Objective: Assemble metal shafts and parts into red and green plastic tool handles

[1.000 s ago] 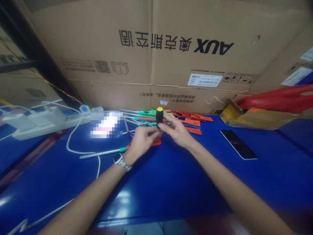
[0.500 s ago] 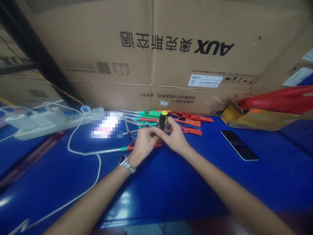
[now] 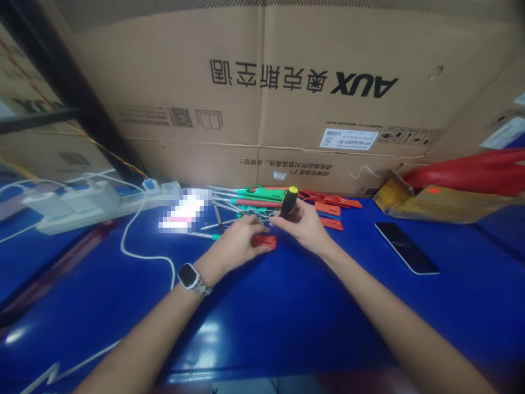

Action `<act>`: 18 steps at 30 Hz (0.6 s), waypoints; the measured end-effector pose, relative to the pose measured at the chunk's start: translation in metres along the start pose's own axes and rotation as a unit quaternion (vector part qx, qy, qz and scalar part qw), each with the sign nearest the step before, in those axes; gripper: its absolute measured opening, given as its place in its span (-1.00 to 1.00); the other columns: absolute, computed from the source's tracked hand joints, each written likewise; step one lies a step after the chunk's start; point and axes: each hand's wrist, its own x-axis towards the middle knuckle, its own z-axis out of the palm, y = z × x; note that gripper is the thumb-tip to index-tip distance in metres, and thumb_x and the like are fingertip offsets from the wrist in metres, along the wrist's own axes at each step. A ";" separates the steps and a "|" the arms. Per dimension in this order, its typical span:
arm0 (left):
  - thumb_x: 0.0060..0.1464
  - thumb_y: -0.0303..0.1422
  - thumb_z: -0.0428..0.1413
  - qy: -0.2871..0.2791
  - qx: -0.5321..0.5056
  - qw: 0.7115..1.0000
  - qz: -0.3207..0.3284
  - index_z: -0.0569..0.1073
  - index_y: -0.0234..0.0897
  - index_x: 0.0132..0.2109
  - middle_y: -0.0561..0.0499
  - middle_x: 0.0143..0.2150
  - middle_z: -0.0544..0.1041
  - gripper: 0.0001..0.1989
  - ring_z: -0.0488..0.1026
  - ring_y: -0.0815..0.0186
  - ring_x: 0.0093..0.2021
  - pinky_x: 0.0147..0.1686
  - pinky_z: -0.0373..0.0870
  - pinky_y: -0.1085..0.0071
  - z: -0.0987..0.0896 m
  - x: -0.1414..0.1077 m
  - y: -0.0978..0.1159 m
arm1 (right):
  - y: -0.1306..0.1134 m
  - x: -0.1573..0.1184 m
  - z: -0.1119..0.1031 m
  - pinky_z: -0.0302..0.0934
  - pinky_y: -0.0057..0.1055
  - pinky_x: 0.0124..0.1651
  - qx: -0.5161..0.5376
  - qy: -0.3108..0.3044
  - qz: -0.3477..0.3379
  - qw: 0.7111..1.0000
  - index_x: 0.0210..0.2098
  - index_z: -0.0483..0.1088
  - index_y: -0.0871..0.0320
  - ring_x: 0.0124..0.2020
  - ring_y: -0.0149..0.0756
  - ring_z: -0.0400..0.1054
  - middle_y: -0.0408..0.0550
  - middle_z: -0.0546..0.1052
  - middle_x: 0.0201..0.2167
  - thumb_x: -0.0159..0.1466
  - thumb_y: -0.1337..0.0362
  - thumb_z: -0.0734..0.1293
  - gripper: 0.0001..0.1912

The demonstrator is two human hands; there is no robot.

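My right hand point(image 3: 307, 223) is closed around a screwdriver point(image 3: 289, 200) with a black and yellow handle, held upright; its tip is hard to make out. To its left, my left hand point(image 3: 234, 242) has its fingers around the handle of a red long-necked lighter point(image 3: 264, 241), whose metal tube points left. Right behind both hands lies a pile of similar lighters, among them a green one point(image 3: 266, 193) and an orange one point(image 3: 327, 208). Thin metal bits by the screwdriver are too small to name.
A phone point(image 3: 406, 249) lies to the right, in front of an open yellowish box point(image 3: 438, 205) with a red plastic bag point(image 3: 467, 172). On the left are a white power strip point(image 3: 74, 216) with plugs, a loose white cable point(image 3: 141, 253) and a bright blurred patch. A large carton point(image 3: 262, 109) stands behind.
My left hand has come away from the screwdriver and taken hold of the red lighter lying in front. My right hand keeps the screwdriver, slightly farther right. The view has shifted a little.
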 end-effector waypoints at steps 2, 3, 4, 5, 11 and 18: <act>0.12 -0.20 0.25 -0.029 -0.002 1.000 -0.003 0.63 -0.20 -0.13 -0.09 -0.19 0.51 -0.77 0.49 0.16 -0.18 -0.10 0.44 0.25 0.000 -0.003 -0.004 | 0.003 -0.001 0.007 0.13 -0.43 -0.70 0.032 0.011 0.026 0.999 -0.29 0.30 0.08 -0.71 -0.42 0.26 -0.21 0.49 -0.51 0.03 -0.03 0.54 -0.53; 0.13 -0.22 0.24 -0.032 -0.011 0.999 -0.004 0.63 -0.20 -0.15 -0.08 -0.21 0.50 -0.80 0.48 0.18 -0.20 -0.12 0.44 0.27 0.001 -0.003 -0.004 | 0.004 -0.002 0.010 0.09 -0.44 -0.75 0.047 0.016 0.035 0.998 -0.27 0.27 0.07 -0.75 -0.43 0.25 -0.25 0.47 -0.54 0.04 -0.03 0.53 -0.51; 0.12 -0.24 0.25 -0.028 -0.019 0.999 -0.005 0.63 -0.19 -0.17 -0.07 -0.21 0.50 -0.82 0.48 0.19 -0.21 -0.13 0.43 0.28 0.002 -0.003 -0.005 | 0.005 -0.003 0.012 0.09 -0.46 -0.77 0.061 0.018 0.039 0.997 -0.23 0.25 0.05 -0.76 -0.41 0.27 -0.29 0.44 -0.56 0.06 -0.04 0.52 -0.50; 0.11 -0.26 0.26 -0.020 -0.025 0.999 -0.011 0.63 -0.20 -0.18 -0.07 -0.21 0.49 -0.84 0.47 0.19 -0.21 -0.14 0.43 0.28 0.004 -0.003 -0.005 | 0.007 -0.004 0.014 0.13 -0.47 -0.76 0.076 0.017 0.038 0.996 -0.20 0.23 0.04 -0.75 -0.40 0.30 -0.31 0.42 -0.58 0.09 -0.05 0.50 -0.51; -0.01 -0.29 0.34 0.013 -0.071 0.995 -0.064 0.56 -0.28 -0.33 0.00 -0.27 0.42 -0.83 0.43 0.23 -0.27 -0.19 0.41 0.30 0.011 -0.002 -0.006 | 0.010 -0.005 0.004 0.37 -0.48 -0.56 0.128 -0.063 0.032 0.989 -0.23 0.34 0.14 -0.58 -0.45 0.42 -0.18 0.48 -0.42 0.23 -0.12 0.37 -0.57; -0.06 -0.31 0.36 0.024 -0.098 0.991 -0.084 0.52 -0.28 -0.36 0.03 -0.29 0.41 -0.81 0.40 0.25 -0.29 -0.23 0.38 0.31 0.012 -0.002 -0.008 | 0.013 -0.001 0.014 0.28 -0.47 -0.67 0.086 0.060 0.019 0.994 -0.35 0.26 0.09 -0.70 -0.37 0.38 -0.27 0.46 -0.60 0.05 0.02 0.54 -0.55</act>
